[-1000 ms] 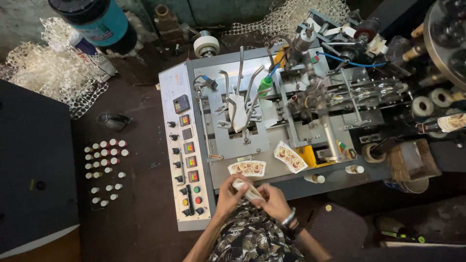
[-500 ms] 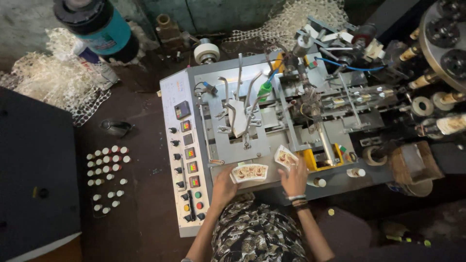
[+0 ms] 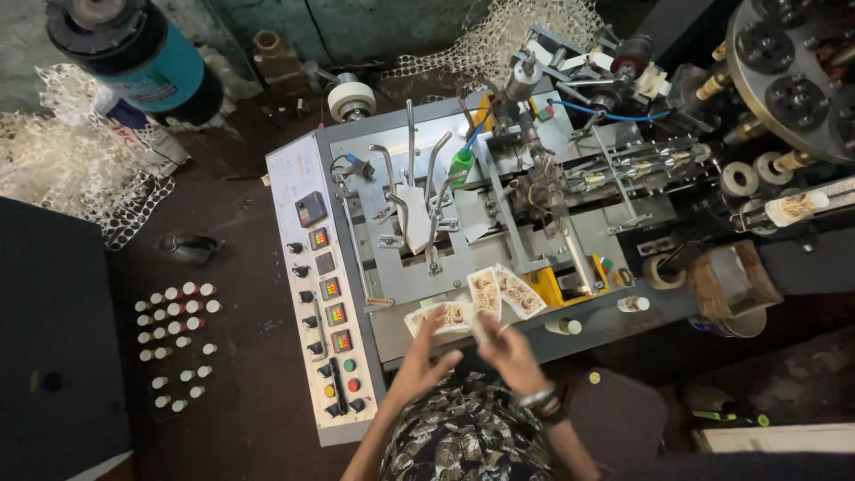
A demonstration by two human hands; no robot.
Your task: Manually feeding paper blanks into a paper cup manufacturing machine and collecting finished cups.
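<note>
Left hand (image 3: 426, 363) is sitting low centre of the frame, fingers spread and loosely open, fingertips touching the near edge of a fan-shaped printed paper blank (image 3: 443, 316) that's lying on the machine's grey deck (image 3: 392, 334). Not clamping it, just resting on it as far as I can tell. Right hand (image 3: 509, 352) is just to the right of it, partly curled and motion-blurred; it's carrying a dark wristband. Can't tell whether the right fingers are pinching anything: something pale is showing at the fingertips but it's too smeared to call. Hands are close together, not touching.

Two more printed blanks (image 3: 504, 291) are lying overlapped just above the right hand, centre of frame, tilted, beside a yellow block (image 3: 550, 287) on the machine.

Hard to read: both forearms are running out of the bottom edge, and the patterned shirt (image 3: 468, 436) is covering the near machine edge. The mechanism upper right is dense with rods, tubes and a blue hose (image 3: 597, 113), so individual parts are blending together. The round turret (image 3: 788, 76) is getting cut off at the top right corner.

Blanks are looking cream with reddish-brown print, curved like flattened cup sleeves. Control panel (image 3: 331, 330) with small displays, knobs and coloured buttons is running down the machine's left side. A cluster of small capped vials (image 3: 175, 343) is sitting on the dark floor at left.
</note>
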